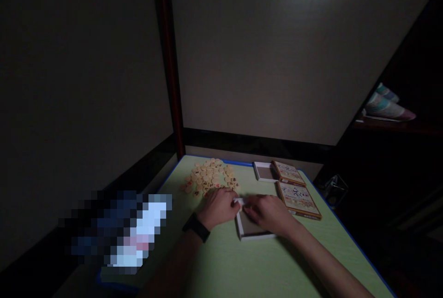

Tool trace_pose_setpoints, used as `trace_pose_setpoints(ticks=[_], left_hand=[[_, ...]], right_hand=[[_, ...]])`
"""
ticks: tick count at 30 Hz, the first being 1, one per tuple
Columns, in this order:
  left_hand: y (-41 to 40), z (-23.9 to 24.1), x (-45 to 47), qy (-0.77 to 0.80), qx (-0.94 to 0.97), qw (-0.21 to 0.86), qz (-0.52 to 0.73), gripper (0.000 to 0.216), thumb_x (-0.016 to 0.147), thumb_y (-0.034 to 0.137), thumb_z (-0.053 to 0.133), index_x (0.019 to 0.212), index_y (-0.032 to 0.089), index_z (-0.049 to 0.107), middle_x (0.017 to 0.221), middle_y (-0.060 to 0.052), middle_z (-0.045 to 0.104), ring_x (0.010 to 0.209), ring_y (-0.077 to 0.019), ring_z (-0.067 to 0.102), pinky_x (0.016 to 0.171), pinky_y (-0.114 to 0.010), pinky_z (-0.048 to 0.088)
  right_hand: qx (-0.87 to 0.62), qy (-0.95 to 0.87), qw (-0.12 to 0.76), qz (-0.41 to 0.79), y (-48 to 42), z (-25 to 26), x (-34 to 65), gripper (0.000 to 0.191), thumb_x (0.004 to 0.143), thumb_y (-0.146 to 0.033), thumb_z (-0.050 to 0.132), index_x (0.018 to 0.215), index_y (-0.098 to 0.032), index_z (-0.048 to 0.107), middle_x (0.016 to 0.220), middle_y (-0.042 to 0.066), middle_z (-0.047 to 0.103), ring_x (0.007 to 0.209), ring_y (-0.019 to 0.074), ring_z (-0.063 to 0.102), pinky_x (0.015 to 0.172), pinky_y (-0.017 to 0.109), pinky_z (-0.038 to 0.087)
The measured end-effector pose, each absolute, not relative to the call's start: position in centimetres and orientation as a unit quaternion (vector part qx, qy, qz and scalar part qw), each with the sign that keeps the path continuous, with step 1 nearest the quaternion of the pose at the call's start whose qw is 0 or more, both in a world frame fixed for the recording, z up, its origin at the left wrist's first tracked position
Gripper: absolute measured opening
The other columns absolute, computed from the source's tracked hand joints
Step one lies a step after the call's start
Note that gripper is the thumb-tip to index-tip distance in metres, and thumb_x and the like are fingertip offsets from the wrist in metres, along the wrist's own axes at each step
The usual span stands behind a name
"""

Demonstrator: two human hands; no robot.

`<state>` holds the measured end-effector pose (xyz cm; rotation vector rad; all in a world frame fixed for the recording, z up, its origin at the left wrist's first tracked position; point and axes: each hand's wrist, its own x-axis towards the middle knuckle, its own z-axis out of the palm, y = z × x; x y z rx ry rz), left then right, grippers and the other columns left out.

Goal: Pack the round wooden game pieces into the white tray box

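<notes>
My left hand (218, 206), with a dark watch on its wrist, rests on the green table (221, 261) with fingers curled, pinching a small white piece at the corner of a shallow white box tray (254, 235). My right hand (268, 212) lies over that tray with fingers closed on the same white piece. Just beyond my left hand is a heap of round pale wooden game pieces (211, 175) with dark marks.
Two orange-edged box lids (297, 196) and a second small white tray (263, 171) lie at the far right of the table. A blurred bright patch sits at the left. A shelf with folded cloths (387, 106) is on the right. Walls surround the table.
</notes>
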<state>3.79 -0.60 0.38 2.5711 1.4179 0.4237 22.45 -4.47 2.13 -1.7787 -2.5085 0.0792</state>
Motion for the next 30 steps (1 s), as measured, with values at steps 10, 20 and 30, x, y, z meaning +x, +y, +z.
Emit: trace_pose_setpoints(ticks=[10,20,30], left_hand=[[-1.1,0.0,4.8,0.521,0.843,0.076,0.112,0.026,0.081,0.046,0.068,0.093,0.023,0.071,0.107,-0.006,0.071,0.098,-0.0237,0.067,0.083,-0.031,0.052],[-0.6,-0.2,4.3,0.484,0.861,0.105,0.112,0.018,0.084,0.025,0.059,0.095,0.024,0.073,0.100,-0.006,0.072,0.101,-0.0216,0.066,0.084,-0.028,0.050],[-1.3,0.1,5.2,0.532,0.838,0.068,0.101,0.028,0.085,0.046,0.063,0.097,0.022,0.070,0.103,-0.009,0.073,0.098,-0.0258,0.069,0.080,-0.032,0.052]], right_hand=[[-0.540,-0.835,0.051,0.095,-4.3,1.8,23.5,0.010,0.074,-0.022,0.070,0.084,-0.019,0.068,0.088,0.007,0.072,0.085,0.0223,0.066,0.068,0.027,0.040],[-0.529,-0.830,0.121,0.130,-3.8,1.5,23.7,0.010,0.077,-0.020,0.068,0.086,-0.019,0.073,0.084,0.006,0.073,0.078,0.0202,0.065,0.067,0.026,0.040],[-0.504,-0.829,0.129,0.205,-3.9,3.2,25.3,0.028,0.073,-0.009,0.059,0.093,-0.018,0.076,0.074,0.001,0.072,0.063,0.0144,0.062,0.058,0.022,0.039]])
